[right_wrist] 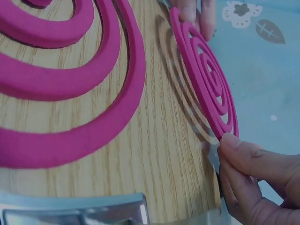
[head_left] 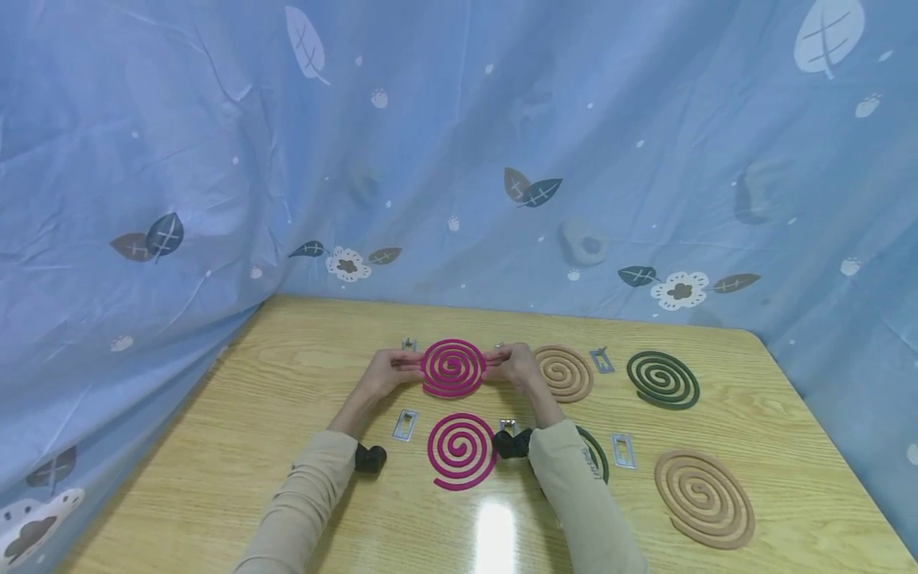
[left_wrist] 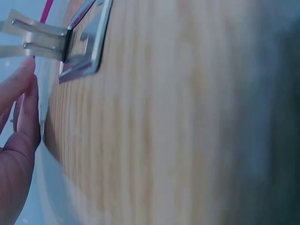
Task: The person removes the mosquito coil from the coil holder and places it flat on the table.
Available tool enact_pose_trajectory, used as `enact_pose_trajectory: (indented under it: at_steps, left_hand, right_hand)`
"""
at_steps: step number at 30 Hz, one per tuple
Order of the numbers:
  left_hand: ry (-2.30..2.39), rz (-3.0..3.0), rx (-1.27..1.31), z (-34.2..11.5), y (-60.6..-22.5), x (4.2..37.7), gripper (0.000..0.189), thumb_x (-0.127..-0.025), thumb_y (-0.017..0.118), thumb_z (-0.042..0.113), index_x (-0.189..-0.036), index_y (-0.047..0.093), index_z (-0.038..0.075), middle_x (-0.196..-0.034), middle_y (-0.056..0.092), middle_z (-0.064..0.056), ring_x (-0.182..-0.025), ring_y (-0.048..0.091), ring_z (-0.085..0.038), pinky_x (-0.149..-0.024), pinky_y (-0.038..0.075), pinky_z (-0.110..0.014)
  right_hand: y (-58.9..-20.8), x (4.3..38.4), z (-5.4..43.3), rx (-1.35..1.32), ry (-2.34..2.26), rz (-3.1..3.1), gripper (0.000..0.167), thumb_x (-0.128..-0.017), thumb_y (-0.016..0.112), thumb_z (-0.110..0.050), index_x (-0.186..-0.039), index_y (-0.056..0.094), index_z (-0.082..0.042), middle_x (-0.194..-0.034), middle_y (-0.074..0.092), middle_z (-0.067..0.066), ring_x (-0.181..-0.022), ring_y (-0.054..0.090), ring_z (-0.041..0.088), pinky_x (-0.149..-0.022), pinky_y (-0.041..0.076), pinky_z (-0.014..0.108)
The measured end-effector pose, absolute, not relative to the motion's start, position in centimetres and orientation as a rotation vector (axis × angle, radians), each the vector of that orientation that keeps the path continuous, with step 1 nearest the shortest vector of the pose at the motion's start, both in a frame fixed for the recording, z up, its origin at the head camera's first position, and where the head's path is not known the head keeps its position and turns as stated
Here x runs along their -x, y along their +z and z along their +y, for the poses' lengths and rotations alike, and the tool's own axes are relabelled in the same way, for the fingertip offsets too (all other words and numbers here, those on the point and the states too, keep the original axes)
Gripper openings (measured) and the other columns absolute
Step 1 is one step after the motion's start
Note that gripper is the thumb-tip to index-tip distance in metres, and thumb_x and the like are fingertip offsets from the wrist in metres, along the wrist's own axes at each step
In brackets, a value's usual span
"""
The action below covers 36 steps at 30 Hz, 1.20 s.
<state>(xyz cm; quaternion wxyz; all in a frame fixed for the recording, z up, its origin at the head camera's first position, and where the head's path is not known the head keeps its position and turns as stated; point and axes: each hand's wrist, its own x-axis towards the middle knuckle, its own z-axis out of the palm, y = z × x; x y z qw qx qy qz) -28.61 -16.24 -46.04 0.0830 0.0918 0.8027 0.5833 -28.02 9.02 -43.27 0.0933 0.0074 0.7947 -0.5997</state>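
Observation:
A magenta mosquito coil (head_left: 453, 368) is held by both hands, one at each side edge. My left hand (head_left: 390, 371) pinches its left edge and my right hand (head_left: 512, 365) its right edge. The right wrist view shows this coil (right_wrist: 206, 75) raised off the wood, its shadow beneath, with the right thumb and fingers (right_wrist: 253, 159) gripping the rim. Nearer me, a second magenta coil (head_left: 459, 451) lies flat on the table. In the left wrist view, a metal coil stand (left_wrist: 84, 47) with raised prongs sits beside the left hand (left_wrist: 21, 126).
Tan coils (head_left: 563, 373) (head_left: 704, 499) and a green coil (head_left: 663, 380) lie to the right; another green coil (head_left: 594, 454) is partly under the right sleeve. Several metal stands (head_left: 405, 425) (head_left: 623, 451) are spread over the wooden table (head_left: 287, 383). A blue curtain (head_left: 445, 143) hangs behind.

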Motion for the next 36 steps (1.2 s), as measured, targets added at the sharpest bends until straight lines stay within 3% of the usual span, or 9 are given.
enact_pose_trajectory:
  at_steps: [14, 36]
  left_hand:
    - [1.75, 2.372, -0.343, -15.4, -46.3, 28.9, 0.035, -0.085, 0.068, -0.005, -0.118, 0.059, -0.013, -0.112, 0.064, -0.027, -0.104, 0.064, -0.036, -0.086, 0.056, -0.029]
    - [1.59, 2.423, -0.407, -15.4, -45.7, 29.3, 0.038, -0.084, 0.069, -0.005, -0.12, 0.058, -0.013, -0.105, 0.067, -0.024, -0.096, 0.066, -0.032, -0.082, 0.058, -0.029]
  right_hand:
    - [-42.8, 27.6, 9.3, -0.109, -1.788, 2.38, 0.028, -0.078, 0.065, 0.021, -0.106, 0.063, 0.017, -0.099, 0.065, 0.031, -0.087, 0.068, 0.035, -0.073, 0.06, 0.032]
    - [-42.0, 27.8, 8.8, -0.176, -1.664, 2.41, 0.038, -0.068, 0.071, 0.025, -0.104, 0.064, 0.014, -0.097, 0.067, 0.028, -0.08, 0.067, 0.025, -0.062, 0.059, 0.024]
